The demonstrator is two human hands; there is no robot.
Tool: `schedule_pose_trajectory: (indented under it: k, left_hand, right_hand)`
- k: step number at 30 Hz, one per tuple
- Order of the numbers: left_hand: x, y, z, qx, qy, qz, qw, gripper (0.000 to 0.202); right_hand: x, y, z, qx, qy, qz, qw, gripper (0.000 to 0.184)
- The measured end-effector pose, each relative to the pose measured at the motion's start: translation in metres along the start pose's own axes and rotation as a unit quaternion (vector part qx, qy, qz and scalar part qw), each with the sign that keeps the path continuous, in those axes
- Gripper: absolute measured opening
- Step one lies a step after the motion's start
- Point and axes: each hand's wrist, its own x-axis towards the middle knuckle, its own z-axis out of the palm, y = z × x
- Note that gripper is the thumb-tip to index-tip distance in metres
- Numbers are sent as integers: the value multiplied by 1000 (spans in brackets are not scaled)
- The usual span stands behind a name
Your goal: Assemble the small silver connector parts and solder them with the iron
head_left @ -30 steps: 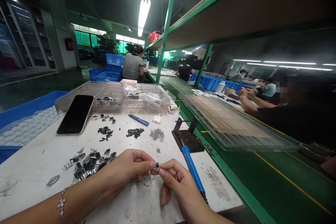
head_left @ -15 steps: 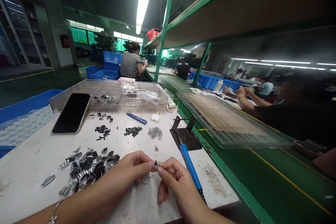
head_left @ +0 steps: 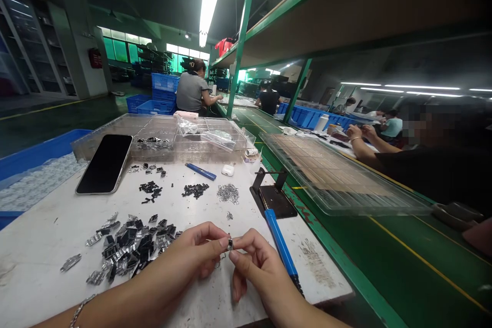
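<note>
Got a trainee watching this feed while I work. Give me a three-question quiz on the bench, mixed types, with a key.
1. True or false: the pile of black and silver pieces lies nearer the left hand than the right hand.

2. Which of these lies just beside the right hand?
A) the phone
B) the blue-handled tool
C) the small white case

3. Fill in: the small part is held between fingertips of the left hand and fingertips of the ____ hand.

Key: 1. True. 2. B. 3. right.
</note>
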Motion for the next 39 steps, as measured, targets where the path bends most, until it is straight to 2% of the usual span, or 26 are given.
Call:
schedule_pose_trajectory:
  k: [10, 14, 17, 20, 22, 24, 28, 31, 34, 36, 39]
  left_hand:
    - [-1, 4, 3, -2, 3, -7, 1000, 25]
    - [0, 3, 3, 28, 13, -9, 999, 24]
    - [2, 1, 2, 63, -1, -8, 998, 27]
    - [3, 3, 0, 96, -7, 25, 995, 27]
    - [2, 6, -1, 149, 2, 73, 986, 21]
    - [1, 11, -1, 241, 13, 127, 962, 15]
    - [-1, 15, -3, 403, 25, 265, 876, 13]
    - [0, 9, -4, 446, 33, 395, 802, 18]
    - [1, 1, -3, 474, 47, 476, 739, 16]
    - [3, -3, -1, 482, 61, 513, 708, 14]
    - [3, -3, 2, 482, 84, 548, 678, 13]
  right_hand:
    - [-2, -2, 1, 1, -14, -2, 1000, 30]
    - [-2, -5, 2, 9, -25, -4, 1000, 30]
    - [-3, -6, 2, 23, -34, -1, 999, 27]
    - [-3, -5, -1, 33, -27, 10, 999, 24]
    - [-3, -4, -2, 43, -22, 17, 999, 24]
    - [-2, -3, -3, 53, -16, 16, 998, 24]
    - [-1, -2, -3, 69, 5, 9, 998, 26]
    - [0, -1, -4, 70, 17, 5, 997, 27]
    - [0, 0, -3, 70, 27, 0, 997, 27]
    - [0, 0, -3, 67, 26, -1, 997, 28]
    - [0, 0, -1, 50, 30, 0, 998, 30]
